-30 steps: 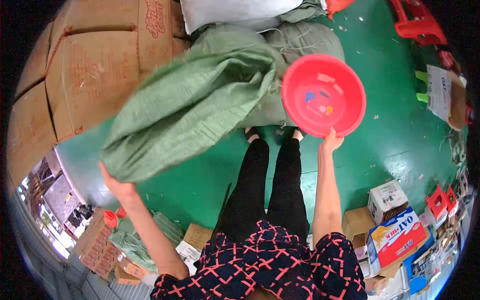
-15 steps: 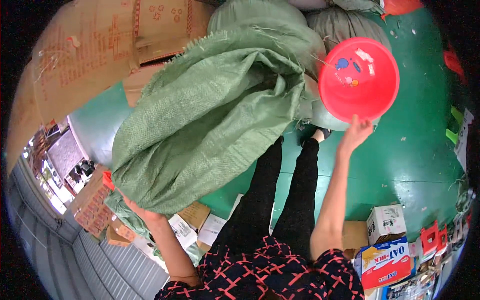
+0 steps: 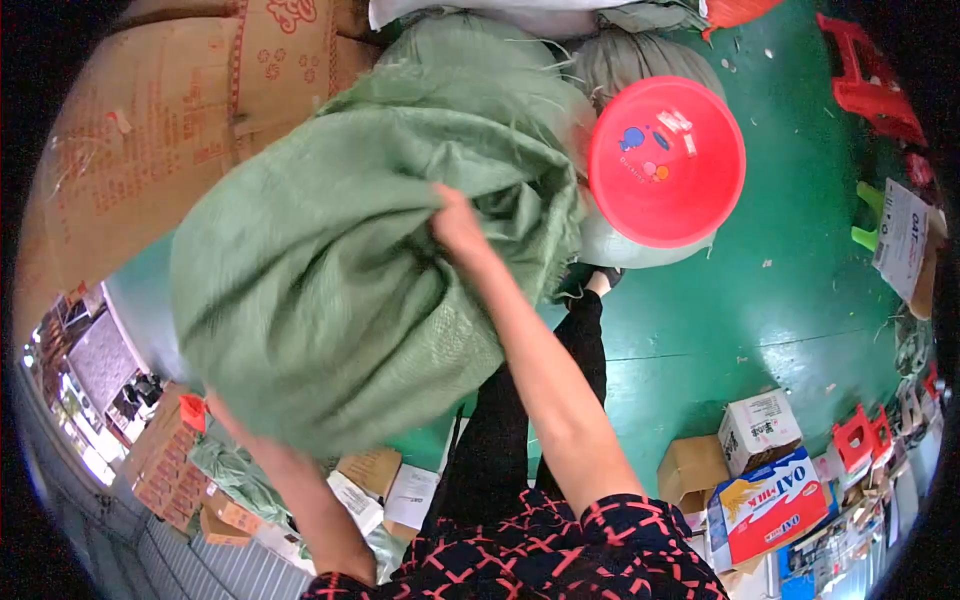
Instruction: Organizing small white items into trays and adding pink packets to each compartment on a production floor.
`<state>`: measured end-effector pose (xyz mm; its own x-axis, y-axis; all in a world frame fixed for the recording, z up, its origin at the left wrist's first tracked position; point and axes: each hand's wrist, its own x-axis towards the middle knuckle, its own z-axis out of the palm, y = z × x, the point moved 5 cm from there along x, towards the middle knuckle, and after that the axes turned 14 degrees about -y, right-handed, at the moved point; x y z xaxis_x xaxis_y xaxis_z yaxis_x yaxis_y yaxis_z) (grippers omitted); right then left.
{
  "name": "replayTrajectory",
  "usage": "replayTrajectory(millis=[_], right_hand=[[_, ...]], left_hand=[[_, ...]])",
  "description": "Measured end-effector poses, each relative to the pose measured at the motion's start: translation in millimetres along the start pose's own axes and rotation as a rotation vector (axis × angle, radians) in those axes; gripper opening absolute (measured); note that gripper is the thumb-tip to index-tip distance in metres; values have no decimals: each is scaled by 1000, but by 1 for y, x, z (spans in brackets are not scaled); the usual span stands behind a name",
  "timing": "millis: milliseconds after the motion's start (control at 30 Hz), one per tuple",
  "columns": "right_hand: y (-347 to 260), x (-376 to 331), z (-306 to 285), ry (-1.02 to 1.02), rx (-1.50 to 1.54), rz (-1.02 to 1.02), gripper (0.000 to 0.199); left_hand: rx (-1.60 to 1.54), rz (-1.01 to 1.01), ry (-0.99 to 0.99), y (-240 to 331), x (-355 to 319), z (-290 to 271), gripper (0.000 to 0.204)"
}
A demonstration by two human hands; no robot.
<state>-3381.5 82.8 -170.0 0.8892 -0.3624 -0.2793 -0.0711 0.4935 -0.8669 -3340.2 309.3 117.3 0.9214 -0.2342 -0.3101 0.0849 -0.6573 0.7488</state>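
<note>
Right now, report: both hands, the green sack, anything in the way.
Right hand on green sack near its open mouth, grip unclear. Left hand at sack's lower left edge, fingers hidden. Red basin just right of sack, no hand on it.

From my distant station I make out a dark top point(image 3: 520, 562) crossed with coral-pink lines, matching short sleeves point(image 3: 640, 535) at its sides, slim black trousers point(image 3: 498, 440) extending beyond it, and a dark shoe point(image 3: 613, 272) farthest from it.
</note>
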Motion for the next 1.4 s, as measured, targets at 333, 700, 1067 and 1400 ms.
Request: replayTrajectory(millis=[333, 700, 1067, 1400], right_hand=[[-114, 20, -40, 53, 862, 140, 38], [-150, -42, -49, -92, 384, 8, 35], [110, -174, -309, 852, 1011, 145, 41], [123, -119, -279, 850, 615, -257, 26]], left_hand=[[130, 164, 182, -25, 96, 80, 48], [-759, -264, -389, -69, 89, 202, 44], [512, -76, -4, -56, -41, -65, 45], [716, -182, 45, 5, -55, 34, 47]])
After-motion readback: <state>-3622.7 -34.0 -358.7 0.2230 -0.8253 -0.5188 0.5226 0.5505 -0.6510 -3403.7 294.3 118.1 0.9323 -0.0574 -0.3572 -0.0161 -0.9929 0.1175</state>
